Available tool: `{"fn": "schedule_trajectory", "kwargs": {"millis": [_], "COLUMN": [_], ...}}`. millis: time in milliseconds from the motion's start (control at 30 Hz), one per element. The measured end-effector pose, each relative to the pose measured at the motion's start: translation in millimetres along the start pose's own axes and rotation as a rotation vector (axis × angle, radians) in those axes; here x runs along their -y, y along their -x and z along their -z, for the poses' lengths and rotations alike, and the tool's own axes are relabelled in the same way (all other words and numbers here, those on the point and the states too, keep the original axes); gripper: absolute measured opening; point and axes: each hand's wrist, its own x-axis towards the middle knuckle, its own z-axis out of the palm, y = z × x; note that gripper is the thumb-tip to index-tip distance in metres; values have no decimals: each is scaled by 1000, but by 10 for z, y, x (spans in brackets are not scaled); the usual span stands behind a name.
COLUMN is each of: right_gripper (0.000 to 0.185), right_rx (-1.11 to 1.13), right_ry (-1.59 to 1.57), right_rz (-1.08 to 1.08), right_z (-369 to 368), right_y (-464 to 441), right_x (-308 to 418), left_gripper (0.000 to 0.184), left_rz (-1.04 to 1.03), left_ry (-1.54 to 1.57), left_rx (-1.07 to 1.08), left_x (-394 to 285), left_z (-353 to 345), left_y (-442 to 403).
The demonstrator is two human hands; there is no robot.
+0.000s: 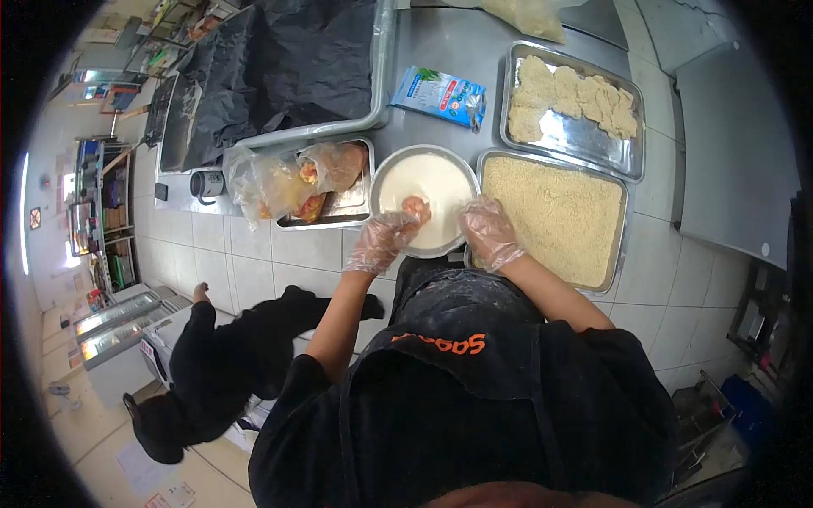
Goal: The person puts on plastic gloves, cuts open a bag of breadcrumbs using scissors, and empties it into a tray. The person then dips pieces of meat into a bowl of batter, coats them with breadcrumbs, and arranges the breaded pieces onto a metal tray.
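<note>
My left hand [385, 240], in a clear plastic glove, pinches a piece of raw meat [416, 208] at the left side of a round metal bowl [378, 176]. White batter [428, 176] fills the bowl, and the meat is at its surface. My right hand [489, 232], gloved the same way, has its fingers curled over the bowl's right rim. Beside that hand, to the right, is a metal tray [625, 222] spread with pale crumbs [555, 216].
Behind the crumbs, another tray [635, 157] holds coated pieces [584, 100]. A blue packet [440, 97] lies behind the bowl. Left are a tray with bagged meat [334, 165], a black-lined tub [296, 68] and a mug [206, 184]. A person in black [229, 364] is at lower left.
</note>
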Motion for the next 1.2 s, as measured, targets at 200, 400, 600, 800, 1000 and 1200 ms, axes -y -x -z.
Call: {"fn": "schedule_trajectory", "kwargs": {"millis": [200,400,600,800,1000,1200], "right_gripper": [21,16,17,22,21,17], "right_rx": [49,87,237,14,-70,-227], "right_ry": [-57,-226,-327,-568,-585,-357], "right_rz": [-71,71,-168,-153,-167,-35], "right_z": [285,126,216,-78,75,23], "right_y": [-204,-331,-202,3,62,147], "right_x": [-24,-506,-435,-370,-113,-64], "left_gripper": [18,32,33,39,41,39], "left_rz": [83,94,66,107,282,170], "left_ry": [181,-121,-202,-207,-150,-387], "left_rx": [192,10,-27,-90,-19,-98], "left_x": [-267,195,314,158,1,95], "left_z": [255,181,-93,-480,-368,-302], "left_y": [42,-406,-211,103,-78,-215]}}
